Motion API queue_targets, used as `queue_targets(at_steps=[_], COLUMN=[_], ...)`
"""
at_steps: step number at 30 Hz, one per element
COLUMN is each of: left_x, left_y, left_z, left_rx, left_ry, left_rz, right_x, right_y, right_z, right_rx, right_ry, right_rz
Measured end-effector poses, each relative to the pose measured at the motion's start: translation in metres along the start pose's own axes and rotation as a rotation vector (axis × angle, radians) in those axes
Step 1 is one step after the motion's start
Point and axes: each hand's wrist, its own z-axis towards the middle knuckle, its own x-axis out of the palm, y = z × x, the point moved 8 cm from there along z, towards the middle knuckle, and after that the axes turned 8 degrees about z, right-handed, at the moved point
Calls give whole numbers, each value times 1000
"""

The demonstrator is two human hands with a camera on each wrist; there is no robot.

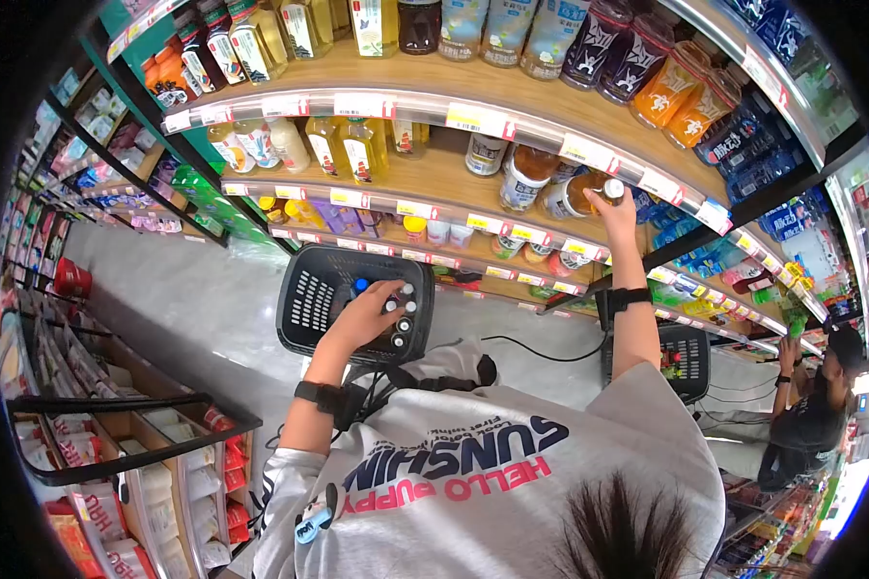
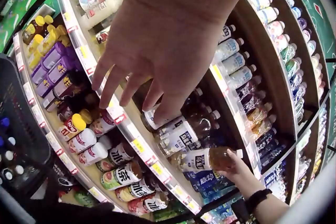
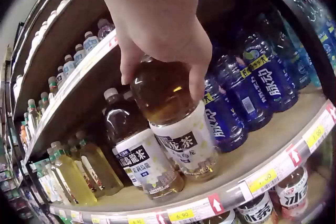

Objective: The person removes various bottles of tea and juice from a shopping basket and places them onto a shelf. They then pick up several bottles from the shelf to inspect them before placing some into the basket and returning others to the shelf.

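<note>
My right hand point(image 3: 163, 35) grips a large oolong tea bottle point(image 3: 184, 145) round its upper part. The bottle has brown liquid and a white label, and it leans on the shelf in the right wrist view. Close beside it stands a matching tea bottle point(image 3: 146, 163). In the head view my left hand point(image 1: 367, 317) is over a dark shopping basket point(image 1: 304, 301), its fingers beside several white-capped bottles point(image 1: 403, 328). The left wrist view shows those fingers point(image 2: 107, 85) extended and spread, with nothing held between them.
Blue drink bottles point(image 3: 252, 87) stand right of the tea, yellow drink bottles point(image 3: 73, 176) to its left. A price-tag rail point(image 3: 252, 184) edges the shelf. Another basket point(image 1: 695, 362) and another person point(image 1: 809, 420) are at the right. A low shelf unit point(image 1: 135, 482) stands at lower left.
</note>
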Motion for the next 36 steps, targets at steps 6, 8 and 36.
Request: queue_targets(at_steps=[6,8,36], left_x=[-4,-4,185], left_y=[12,18,451], left_z=[-11,-16,-96], left_rx=[-48,-70,-1123], left_ry=[-16,-11,-325], left_rz=[-32,-55,-1444], right_x=[24,29,434], right_y=[-18,-34,-266], right_z=[63,86,-395], right_rx=[-152,-251,1319], right_ry=[152,134,675], right_rz=[-66,-198,146])
